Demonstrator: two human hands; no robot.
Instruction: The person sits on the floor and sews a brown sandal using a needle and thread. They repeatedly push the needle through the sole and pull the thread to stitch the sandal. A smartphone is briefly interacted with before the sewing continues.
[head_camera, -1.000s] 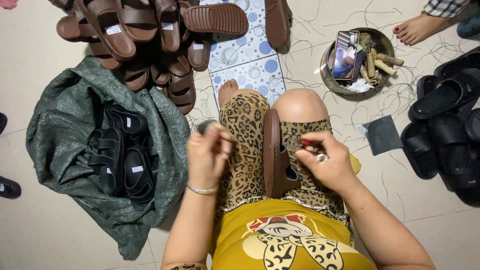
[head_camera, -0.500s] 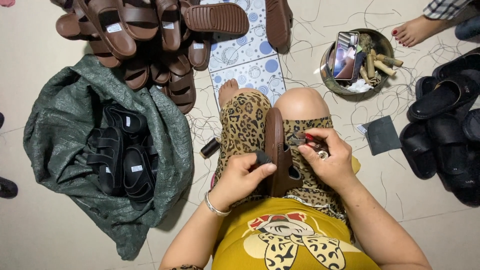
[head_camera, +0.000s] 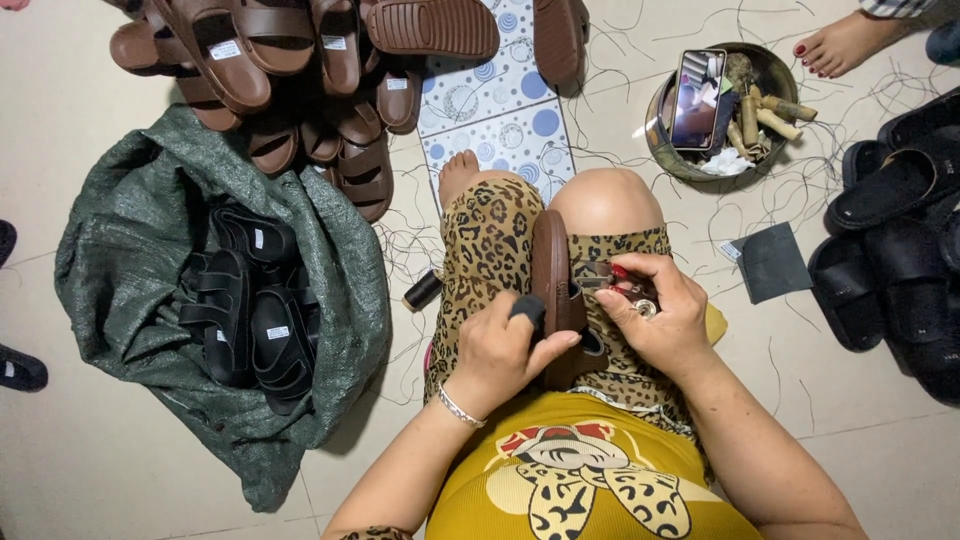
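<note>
A brown sandal (head_camera: 553, 290) stands on edge on the person's lap, between the two hands, and everything else is best placed from it. The left hand (head_camera: 505, 352) grips its near side, fingers curled round a small black object (head_camera: 528, 307) pressed against the sole; the right hand (head_camera: 655, 312) is closed on the strap side, pinching a small metal piece (head_camera: 645, 306) beside the buckle (head_camera: 596, 277). A black spool (head_camera: 422, 291) lies on the floor just left of the sandal, and loose threads trail around it. Further left a green sack (head_camera: 140, 330) holds black sandals (head_camera: 250, 320); beyond the sandal, past the knees, is a heap of brown sandals (head_camera: 300, 70), and beyond and to the right a metal bowl (head_camera: 668, 160) with a phone (head_camera: 697, 98) and thread rolls. A dark cloth square (head_camera: 772, 262) lies to the right, and black slides (head_camera: 900, 230) further right still. Another person's foot (head_camera: 845, 42) is at the far right corner. The sandal is balanced on its edge, so it could tip or slide off the lap if either grip eased; if the metal piece is sharp, it could prick the left fingers, which sit close across the sole. The right fingers hide what the metal piece is and where it meets the strap, and the black object is mostly covered by the left hand. The slides and the heap are cut off by the frame.
</note>
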